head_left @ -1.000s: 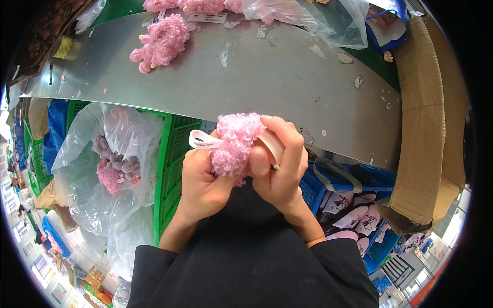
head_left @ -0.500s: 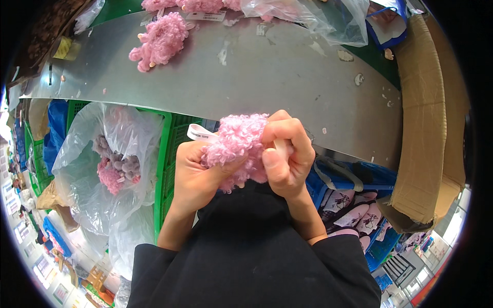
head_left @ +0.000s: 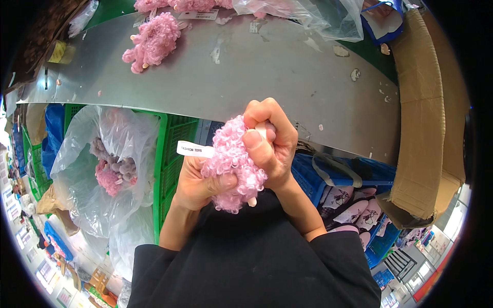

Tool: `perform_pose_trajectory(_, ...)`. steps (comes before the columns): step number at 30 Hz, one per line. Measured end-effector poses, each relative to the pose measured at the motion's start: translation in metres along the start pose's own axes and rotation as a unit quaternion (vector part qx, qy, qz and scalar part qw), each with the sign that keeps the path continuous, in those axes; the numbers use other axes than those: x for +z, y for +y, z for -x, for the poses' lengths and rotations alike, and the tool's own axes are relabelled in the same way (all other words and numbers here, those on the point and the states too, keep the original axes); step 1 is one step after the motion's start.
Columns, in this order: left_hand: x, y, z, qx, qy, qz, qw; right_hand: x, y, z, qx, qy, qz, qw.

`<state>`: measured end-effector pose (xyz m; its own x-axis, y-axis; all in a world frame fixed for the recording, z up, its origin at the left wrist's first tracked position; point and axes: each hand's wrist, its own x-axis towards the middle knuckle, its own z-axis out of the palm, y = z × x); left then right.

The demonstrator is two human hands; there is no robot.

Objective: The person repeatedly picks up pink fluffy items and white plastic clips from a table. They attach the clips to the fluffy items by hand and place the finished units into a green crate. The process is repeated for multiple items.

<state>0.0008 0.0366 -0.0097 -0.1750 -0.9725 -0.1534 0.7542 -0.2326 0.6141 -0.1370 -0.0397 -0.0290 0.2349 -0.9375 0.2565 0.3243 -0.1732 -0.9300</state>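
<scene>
Pink, curly-piled: we find the plush toy [head_left: 235,154] at the centre of the frame, raised before the metal worktop [head_left: 246,77]. The left grip [head_left: 191,184] pinches its body below a white loop tag [head_left: 195,149]; the right grip [head_left: 275,141] presses on a pale piece [head_left: 262,128] at its upper right. We judge the step to be manipulating that piece; the next move calls for a steady left hold.

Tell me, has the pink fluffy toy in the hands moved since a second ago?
Yes. Against the near edge of the metal table, the held pink fluffy toy has come lower, toward the black shirt.
</scene>
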Motion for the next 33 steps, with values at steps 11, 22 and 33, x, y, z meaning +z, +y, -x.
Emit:
perform_pose_trajectory(11,-0.017,0.005,-0.005,-0.001,-0.076,-0.107,0.991,0.004,-0.001,0.002,0.051,0.007,-0.007,0.999)
perform_pose_trajectory(22,0.008,0.014,-0.019,-0.064,-0.011,-0.187,0.98,-0.022,0.007,-0.006,-0.1,0.057,0.113,0.987)
perform_pose_trajectory(33,0.022,0.003,-0.035,0.122,0.147,-0.289,0.938,-0.033,-0.013,0.002,-0.108,0.025,0.261,0.959)
